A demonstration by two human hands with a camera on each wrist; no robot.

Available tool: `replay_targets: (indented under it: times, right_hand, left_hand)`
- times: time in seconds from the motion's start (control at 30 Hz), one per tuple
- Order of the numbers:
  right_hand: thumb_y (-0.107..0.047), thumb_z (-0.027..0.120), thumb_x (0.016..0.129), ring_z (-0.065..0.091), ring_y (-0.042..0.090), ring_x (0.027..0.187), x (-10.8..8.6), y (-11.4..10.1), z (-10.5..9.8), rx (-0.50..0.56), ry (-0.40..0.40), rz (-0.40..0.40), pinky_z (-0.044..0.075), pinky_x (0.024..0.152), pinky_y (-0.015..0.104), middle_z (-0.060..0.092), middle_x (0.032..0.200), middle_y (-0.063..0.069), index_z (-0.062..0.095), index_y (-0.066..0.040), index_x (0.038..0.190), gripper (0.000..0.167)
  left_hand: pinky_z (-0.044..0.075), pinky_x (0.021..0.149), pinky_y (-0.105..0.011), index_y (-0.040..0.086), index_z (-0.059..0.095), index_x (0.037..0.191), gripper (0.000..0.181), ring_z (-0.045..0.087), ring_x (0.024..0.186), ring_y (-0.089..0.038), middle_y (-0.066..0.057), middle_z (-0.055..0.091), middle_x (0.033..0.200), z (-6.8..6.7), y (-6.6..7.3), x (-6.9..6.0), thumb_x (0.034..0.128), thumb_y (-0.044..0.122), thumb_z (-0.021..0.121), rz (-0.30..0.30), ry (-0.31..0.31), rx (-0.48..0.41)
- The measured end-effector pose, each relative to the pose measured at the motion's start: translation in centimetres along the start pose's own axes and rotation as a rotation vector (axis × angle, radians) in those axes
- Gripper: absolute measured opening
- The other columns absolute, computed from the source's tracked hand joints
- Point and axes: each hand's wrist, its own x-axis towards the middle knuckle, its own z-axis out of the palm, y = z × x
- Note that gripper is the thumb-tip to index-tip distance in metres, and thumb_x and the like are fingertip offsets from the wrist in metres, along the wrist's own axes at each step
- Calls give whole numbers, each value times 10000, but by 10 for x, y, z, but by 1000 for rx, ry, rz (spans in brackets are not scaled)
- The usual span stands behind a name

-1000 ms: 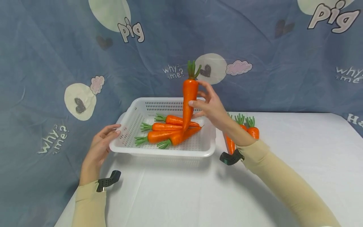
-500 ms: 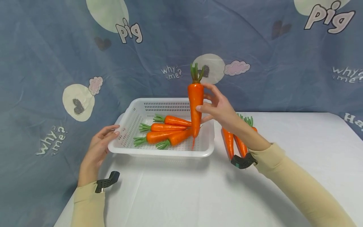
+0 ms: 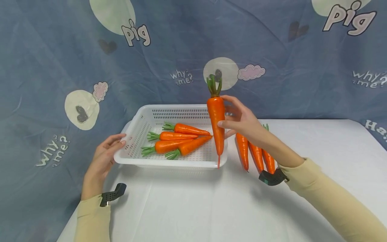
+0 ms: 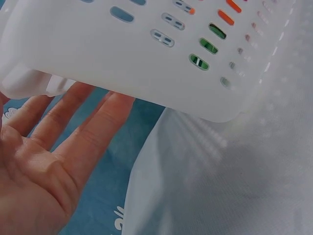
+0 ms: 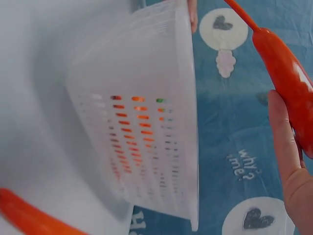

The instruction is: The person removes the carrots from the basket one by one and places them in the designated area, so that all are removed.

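An orange carrot [image 3: 216,117] with a green stem top hangs upright, tip down, over the right end of the white basket [image 3: 178,162]. My right hand [image 3: 242,121] pinches its upper body between thumb and fingers. In the right wrist view, the thumb lies along the carrot [image 5: 288,73]. My left hand [image 3: 102,158] touches the basket's left rim with its fingertips. In the left wrist view, the fairly straight fingers [image 4: 90,139] reach the rim, where the basket hides their tips. Several carrots [image 3: 172,145] lie inside the basket, green tops to the left.
Three carrots [image 3: 242,151] lie on the white table [image 3: 181,201] right of the basket, their tops partly hidden by my right hand and forearm. A blue printed cloth [image 3: 166,50] hangs behind the table. Each wrist wears a black camera mount [image 3: 273,177].
My right hand has brought the carrot right and downward, away from the carrots in the basket. More of the table carrots' lower ends show. My left hand stays at the rim.
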Motion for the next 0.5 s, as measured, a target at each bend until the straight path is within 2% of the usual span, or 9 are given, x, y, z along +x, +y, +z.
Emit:
replay_targets:
  times: [0.17, 0.5]
  right_hand:
    - [-72, 685, 909, 637, 322, 1050, -9, 1, -8, -17, -5, 10, 562, 671, 516, 471, 1424, 125, 337, -229, 1488, 694]
    - [-101, 696, 918, 613, 293, 1114, -28, 5, -26, -129, 11, 62, 568, 729, 469, 451, 1429, 121, 329, -242, 1500, 703]
  left_hand:
    - [556, 713, -256, 108, 563, 1280, 360, 626, 973, -96, 37, 632, 1143, 0, 0, 0, 944, 160, 682, 11, -8, -8]
    - [558, 702, -259, 103, 569, 1267, 349, 633, 963, -96, 31, 639, 1132, 0, -1, 0, 943, 160, 685, 18, -12, -20]
